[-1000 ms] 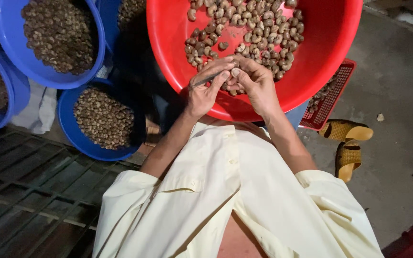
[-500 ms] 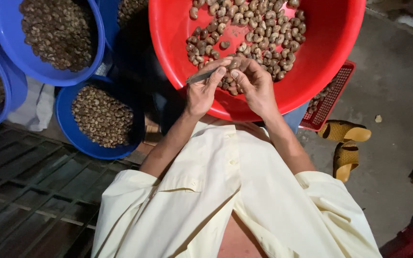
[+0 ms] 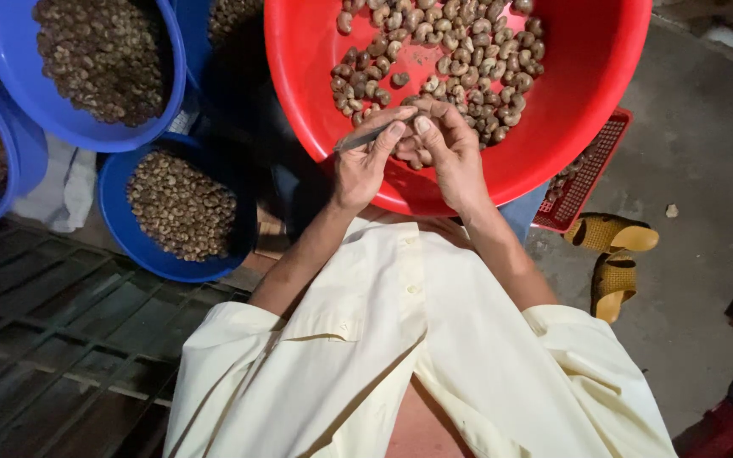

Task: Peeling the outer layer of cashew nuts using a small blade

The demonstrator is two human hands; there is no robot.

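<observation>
Two hands meet over the near edge of the red tub [image 3: 604, 76]. My left hand [image 3: 365, 165] is closed on a thin knife [image 3: 365, 136]. My right hand [image 3: 447, 148] is closed on one nut [image 3: 417, 104], pinched in its fingertips just beside the knife tip. The hands touch each other. I think the job now is to peel this nut. To do it well, I should hold the nut tight and keep it over the tub, so bits fall in. I should push the knife gently and away from my thumb. Many more nuts [image 3: 460, 51] lie in the tub. Three blue tubs [image 3: 180, 208] sit to my left, full of nuts too.
</observation>
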